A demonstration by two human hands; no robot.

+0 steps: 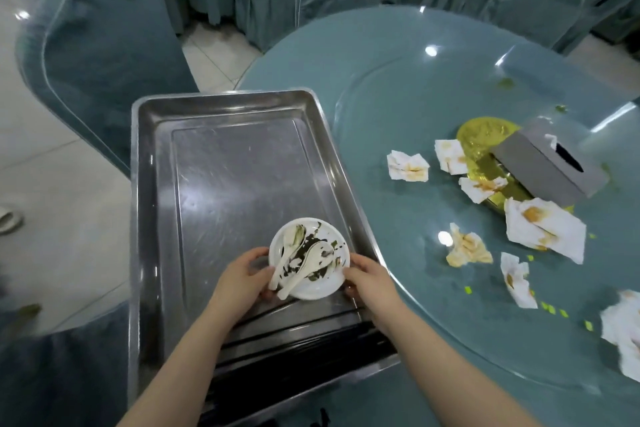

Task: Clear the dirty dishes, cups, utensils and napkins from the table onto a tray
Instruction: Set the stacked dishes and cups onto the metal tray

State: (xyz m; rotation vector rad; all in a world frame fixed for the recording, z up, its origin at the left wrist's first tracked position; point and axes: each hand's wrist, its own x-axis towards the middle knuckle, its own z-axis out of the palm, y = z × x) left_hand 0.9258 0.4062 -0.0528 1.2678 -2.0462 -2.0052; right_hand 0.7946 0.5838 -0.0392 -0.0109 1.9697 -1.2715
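Teal-covered chairs (100,45) ring a round glass surface (398,87) whose edge carries one steel tray (152,218). Over it, the left hand (242,277) and right hand (370,277) grip one smeared white plate (313,288) bearing two white spoons (311,262). Farther right lie seven stained napkins (543,229) and one grey tissue box (547,163).

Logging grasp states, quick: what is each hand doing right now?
Left hand: grips the left rim of the white plate, over the metal tray.
Right hand: grips the plate's right rim.

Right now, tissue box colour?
Grey, with a dark slot; the tissue box shows best in the head view.
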